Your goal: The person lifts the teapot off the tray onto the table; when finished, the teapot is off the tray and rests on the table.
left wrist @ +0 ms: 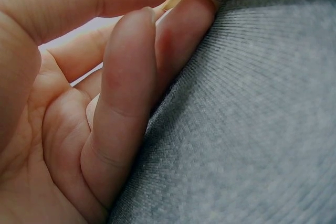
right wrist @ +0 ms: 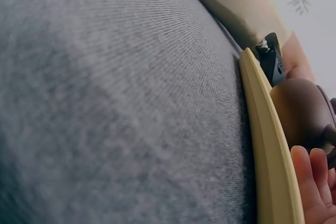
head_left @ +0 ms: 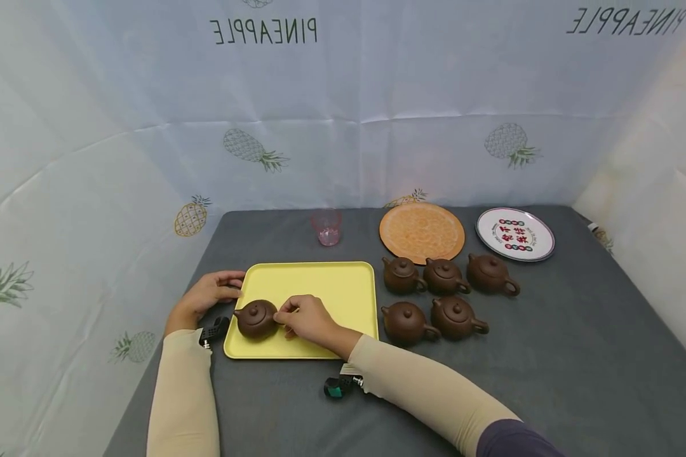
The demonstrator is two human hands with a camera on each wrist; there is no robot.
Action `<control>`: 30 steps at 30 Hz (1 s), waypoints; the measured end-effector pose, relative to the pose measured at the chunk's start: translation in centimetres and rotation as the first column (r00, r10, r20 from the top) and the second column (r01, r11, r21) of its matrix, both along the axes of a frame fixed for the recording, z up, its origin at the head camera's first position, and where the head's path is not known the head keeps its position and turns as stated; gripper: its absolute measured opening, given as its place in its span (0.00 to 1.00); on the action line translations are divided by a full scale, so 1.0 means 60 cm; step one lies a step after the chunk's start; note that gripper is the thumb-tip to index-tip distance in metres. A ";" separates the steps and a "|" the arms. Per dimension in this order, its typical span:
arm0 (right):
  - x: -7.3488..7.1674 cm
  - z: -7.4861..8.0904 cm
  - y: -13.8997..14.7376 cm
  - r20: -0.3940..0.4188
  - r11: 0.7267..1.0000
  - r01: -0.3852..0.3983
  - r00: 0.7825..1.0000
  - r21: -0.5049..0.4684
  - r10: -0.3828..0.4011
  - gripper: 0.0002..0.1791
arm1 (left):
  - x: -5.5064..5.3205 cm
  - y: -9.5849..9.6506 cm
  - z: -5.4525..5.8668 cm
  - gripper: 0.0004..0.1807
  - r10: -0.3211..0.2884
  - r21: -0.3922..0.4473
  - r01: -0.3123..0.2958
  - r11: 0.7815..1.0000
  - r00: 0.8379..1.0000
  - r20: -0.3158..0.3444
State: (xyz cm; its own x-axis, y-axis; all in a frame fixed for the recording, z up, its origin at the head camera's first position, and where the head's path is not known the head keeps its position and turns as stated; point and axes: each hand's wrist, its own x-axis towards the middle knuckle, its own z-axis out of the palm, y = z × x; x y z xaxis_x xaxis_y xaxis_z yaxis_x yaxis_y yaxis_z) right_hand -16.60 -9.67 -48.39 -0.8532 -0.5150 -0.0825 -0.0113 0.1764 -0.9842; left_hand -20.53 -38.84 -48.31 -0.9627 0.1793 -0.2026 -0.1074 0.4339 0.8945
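Note:
A dark brown teapot (head_left: 256,318) stands on the left part of a yellow tray (head_left: 320,282), spout to the left. My right hand (head_left: 311,320) pinches its handle between thumb and fingers. The right wrist view shows the teapot (right wrist: 302,111) just inside the tray's raised rim (right wrist: 270,150), beside the fingers (right wrist: 310,174). At the tray's left edge, my left hand (head_left: 206,295) touches the rim with its fingertips. In the left wrist view those fingers (left wrist: 126,72) are loosely bent, low against the grey cloth, with the tips meeting the rim.
Several more brown teapots (head_left: 456,317) stand in two rows right of the tray. Behind them lie a round orange-brown mat (head_left: 422,230) and a white plate (head_left: 516,234) with red lettering. A pink clear cup (head_left: 327,228) stands behind the tray. Grey cloth (head_left: 577,343) covers the table.

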 end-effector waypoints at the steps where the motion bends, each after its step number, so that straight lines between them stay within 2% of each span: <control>1: -0.001 0.001 0.000 -0.003 1.000 -0.001 1.000 0.002 0.001 0.08 | -0.002 0.000 0.000 0.35 -0.002 -0.001 0.002 1.000 1.000 0.000; 7: -0.004 0.004 0.003 -0.044 0.999 0.008 0.999 0.048 -0.006 0.09 | -0.002 -0.002 -0.001 0.35 -0.016 0.007 0.016 1.000 1.000 0.002; 14: 0.000 0.007 0.018 -0.033 1.000 -0.006 0.999 -0.008 0.005 0.07 | 0.001 -0.002 -0.004 0.34 -0.008 0.011 0.008 1.000 1.000 -0.004; 23: -0.005 0.041 0.072 -0.076 0.999 0.005 0.997 -0.053 -0.009 0.07 | 0.001 0.003 -0.001 0.34 0.014 0.026 -0.014 1.000 1.000 0.009; 30: -0.009 0.072 0.129 -0.108 0.999 0.032 0.993 -0.038 -0.036 0.07 | 0.005 0.002 -0.002 0.35 0.024 0.022 -0.024 0.999 0.999 0.026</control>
State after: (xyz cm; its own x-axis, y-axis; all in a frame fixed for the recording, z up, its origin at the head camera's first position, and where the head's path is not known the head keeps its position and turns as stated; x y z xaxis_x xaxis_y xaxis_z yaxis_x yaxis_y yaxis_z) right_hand -17.11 -1.90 -44.05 -0.8734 -0.4861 0.0303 -0.1134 0.1425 -0.9833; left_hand -20.23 -38.69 -48.46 -0.9614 0.1611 -0.2231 -0.1403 0.4105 0.9010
